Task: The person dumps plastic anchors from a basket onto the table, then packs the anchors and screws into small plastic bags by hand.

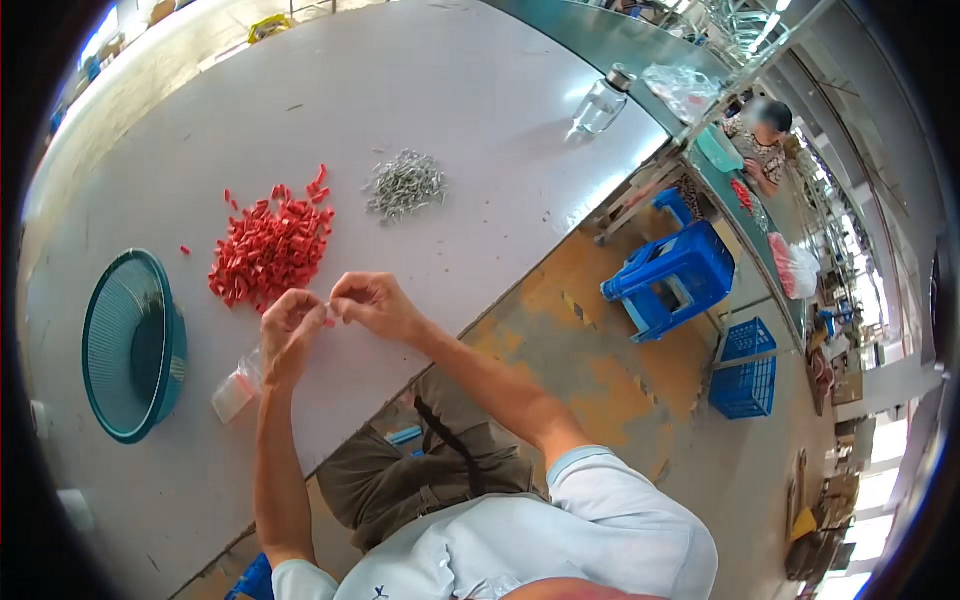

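My left hand (288, 328) is closed, with thumb and fingertips pinched together just below a heap of small red plastic pieces (270, 250). Facing it, my right hand (375, 304) is also closed in a pinch, fingertips almost touching those of the left. Something small, partly pale and reddish, shows between the two; it is too small to name. By my left wrist lies a clear plastic bag (236, 396) with whitish and red contents. Beyond my hands sits a pile of small grey metal parts (405, 186), apart from the red heap.
A green mesh basket (170, 365) stands on the table (400, 80) at left. A glass bottle (600, 104) is near the far right edge. Beside the table are a blue stool (690, 270) and a blue crate (745, 370). Another person (760, 145) sits at a bench at right.
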A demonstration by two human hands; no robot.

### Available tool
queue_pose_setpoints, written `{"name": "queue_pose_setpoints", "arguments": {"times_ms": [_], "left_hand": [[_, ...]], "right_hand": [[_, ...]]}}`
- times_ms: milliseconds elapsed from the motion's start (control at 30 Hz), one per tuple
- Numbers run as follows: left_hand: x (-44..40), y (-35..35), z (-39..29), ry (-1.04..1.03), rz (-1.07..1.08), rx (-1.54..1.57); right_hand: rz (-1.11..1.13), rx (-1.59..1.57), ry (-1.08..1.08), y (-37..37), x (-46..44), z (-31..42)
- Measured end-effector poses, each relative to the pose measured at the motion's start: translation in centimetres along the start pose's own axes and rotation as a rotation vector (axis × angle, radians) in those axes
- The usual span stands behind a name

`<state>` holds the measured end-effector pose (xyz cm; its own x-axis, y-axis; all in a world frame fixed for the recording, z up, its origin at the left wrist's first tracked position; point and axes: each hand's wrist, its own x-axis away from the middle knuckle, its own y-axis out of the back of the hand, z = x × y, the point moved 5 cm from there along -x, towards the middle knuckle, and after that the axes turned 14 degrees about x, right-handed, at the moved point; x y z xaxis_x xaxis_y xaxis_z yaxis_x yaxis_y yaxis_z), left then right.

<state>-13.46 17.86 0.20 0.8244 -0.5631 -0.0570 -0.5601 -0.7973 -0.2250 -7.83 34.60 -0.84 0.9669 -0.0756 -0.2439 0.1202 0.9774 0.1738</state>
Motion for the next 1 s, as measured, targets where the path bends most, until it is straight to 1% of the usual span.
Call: {"name": "queue_pose_setpoints", "arguments": {"times_ms": [67, 133, 267, 367, 467, 533, 567, 633, 667, 733, 867, 933, 1000], "left_hand": [[0.5, 0.2, 0.1, 0.017, -0.002, 0.009], [0.4, 0.0, 0.0, 0.011, -0.031, -0.010], [0.6, 0.0, 0.5, 0.036, -0.025, 0.040], [0.3, 0.0, -0.1, 0.002, -0.046, 0.072], [0.4, 0.6, 0.1, 0.002, -0.039, 0.071], [0.4, 0.7, -0.1, 0.003, -0.046, 0.008], [0.4, 0.8, 0.2, 0.002, -0.046, 0.006], [0.3, 1.1, 0.8, -0.047, -0.016, -0.119], [0.3, 1.0, 0.5, -0.051, -0.017, -0.117], [0.4, 0.2, 0.4, 0.030, -0.034, 0.015], [0.4, -0.1, 0.1, 0.024, -0.036, 0.093], [0.4, 0.5, -0.2, -0.033, -0.047, -0.023], [0.2, 1.3, 0.8, -0.033, -0.054, -0.035]], "right_hand": [[0.018, -0.047, 0.005, -0.4, 0.3, 0.3], [0.074, 0.014, -0.043, -0.2, 0.3, 0.7], [0.078, -0.041, -0.032, -0.4, 0.5, 0.0], [0.038, 0.009, -0.028, 0.2, 0.1, 0.0], [0.055, -0.040, -0.023, -0.2, 0.4, 0.2], [0.050, 0.053, -0.010, -0.3, 0.4, 0.8], [0.050, 0.053, -0.007, -0.4, 0.4, 0.5], [0.095, 0.013, -0.004, -0.7, 0.2, 0.0], [0.097, 0.016, 0.000, -0.8, 0.2, 0.1], [0.028, 0.014, 0.052, -0.3, 0.2, 0.5], [-0.021, -0.020, 0.056, -0.1, 0.3, 0.4], [0.012, 0.148, -0.005, 0.0, 0.3, 0.4], [0.018, 0.145, 0.008, 0.1, 0.2, 0.5]]}}
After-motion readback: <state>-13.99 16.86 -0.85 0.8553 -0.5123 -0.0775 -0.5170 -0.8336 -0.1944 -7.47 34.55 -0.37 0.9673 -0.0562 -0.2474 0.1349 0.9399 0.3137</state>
